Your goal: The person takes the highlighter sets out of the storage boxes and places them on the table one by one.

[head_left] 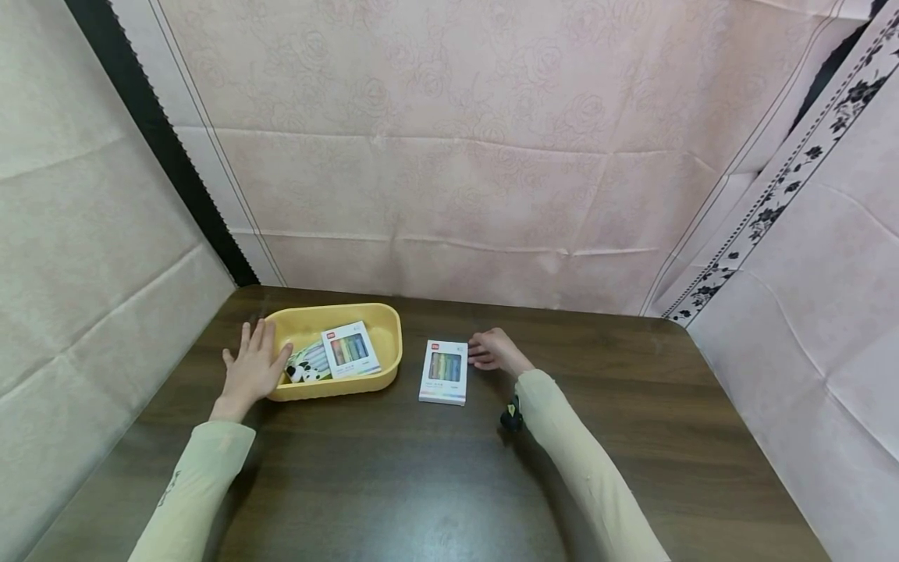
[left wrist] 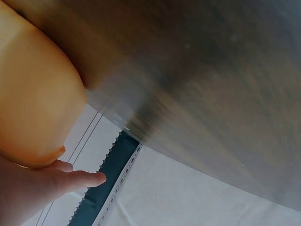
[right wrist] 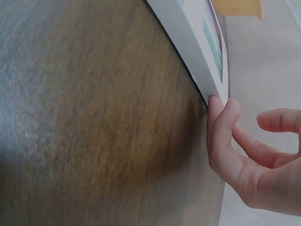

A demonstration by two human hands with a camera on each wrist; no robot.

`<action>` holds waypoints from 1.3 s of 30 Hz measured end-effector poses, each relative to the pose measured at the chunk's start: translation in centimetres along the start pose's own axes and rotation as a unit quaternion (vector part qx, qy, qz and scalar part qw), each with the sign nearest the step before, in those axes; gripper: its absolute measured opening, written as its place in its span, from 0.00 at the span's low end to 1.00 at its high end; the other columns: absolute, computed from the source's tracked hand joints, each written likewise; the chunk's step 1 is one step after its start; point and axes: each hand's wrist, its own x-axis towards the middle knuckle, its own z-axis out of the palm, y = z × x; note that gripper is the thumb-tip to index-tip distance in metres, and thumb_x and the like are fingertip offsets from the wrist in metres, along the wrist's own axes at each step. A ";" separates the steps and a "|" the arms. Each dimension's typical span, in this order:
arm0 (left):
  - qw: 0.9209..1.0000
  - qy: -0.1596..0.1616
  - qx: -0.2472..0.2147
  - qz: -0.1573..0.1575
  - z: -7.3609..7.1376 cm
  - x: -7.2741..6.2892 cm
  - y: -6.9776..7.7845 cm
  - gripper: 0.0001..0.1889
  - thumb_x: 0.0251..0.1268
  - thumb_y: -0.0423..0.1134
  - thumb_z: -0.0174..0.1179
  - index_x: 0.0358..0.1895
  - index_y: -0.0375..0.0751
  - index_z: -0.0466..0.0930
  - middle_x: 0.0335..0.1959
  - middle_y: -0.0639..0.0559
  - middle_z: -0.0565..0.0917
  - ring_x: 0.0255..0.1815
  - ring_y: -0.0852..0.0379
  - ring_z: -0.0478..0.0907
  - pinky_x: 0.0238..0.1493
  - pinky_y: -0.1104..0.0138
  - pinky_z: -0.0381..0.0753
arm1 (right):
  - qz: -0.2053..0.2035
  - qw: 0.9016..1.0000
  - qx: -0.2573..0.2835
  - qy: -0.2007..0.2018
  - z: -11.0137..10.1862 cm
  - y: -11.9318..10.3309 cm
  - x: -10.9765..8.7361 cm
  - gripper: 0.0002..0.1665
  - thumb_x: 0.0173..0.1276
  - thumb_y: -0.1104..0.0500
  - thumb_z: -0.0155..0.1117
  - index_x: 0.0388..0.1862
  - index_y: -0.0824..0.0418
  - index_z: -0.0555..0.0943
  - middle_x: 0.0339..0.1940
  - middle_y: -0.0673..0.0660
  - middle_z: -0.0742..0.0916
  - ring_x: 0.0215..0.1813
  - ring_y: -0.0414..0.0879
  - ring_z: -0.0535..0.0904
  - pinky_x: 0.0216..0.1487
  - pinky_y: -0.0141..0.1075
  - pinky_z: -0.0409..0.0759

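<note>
My left hand (head_left: 251,368) rests with spread fingers on the left rim of a yellow plastic basket (head_left: 382,343). Inside the basket, a white box with a window of coloured sticks (head_left: 351,349) lies on a green-and-white striped item with a cow print (head_left: 309,364). A similar white box (head_left: 444,372) lies flat on the table, right of the basket. At that box's right side, the fingertips of my right hand (head_left: 497,350) touch its edge; the right wrist view shows the fingers loosely bent and the thumb apart from the box.
The dark wooden table (head_left: 393,476) ends at a hanging pale pink cloth (head_left: 456,203) behind. Pale cloths also hang on the left (head_left: 84,234) and right (head_left: 808,336). A small black object (head_left: 512,416) is at the right wrist.
</note>
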 end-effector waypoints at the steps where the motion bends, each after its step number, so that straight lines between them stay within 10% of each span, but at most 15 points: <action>1: 1.000 0.000 -0.001 0.000 0.0 0.0 0.0 0.37 0.69 0.57 0.27 0.69 0.31 0.38 0.70 0.31 0.39 0.70 0.33 0.29 0.53 0.28 0.35 | 0.000 1.000 0.000 0.000 0.0 0.0 0.0 0.20 0.67 0.57 0.47 0.51 0.69 0.72 0.48 0.66 0.80 0.35 0.48 0.82 0.30 0.32 0.79; 39: 1.000 0.000 0.001 -0.004 -0.1 -0.1 0.2 0.37 0.69 0.58 0.26 0.69 0.30 0.39 0.70 0.31 0.40 0.70 0.33 0.30 0.53 0.28 0.35 | -0.020 1.000 0.018 -0.013 0.7 -1.8 -1.1 0.18 0.68 0.57 0.48 0.51 0.66 0.74 0.39 0.62 0.82 0.35 0.47 0.82 0.35 0.34 0.80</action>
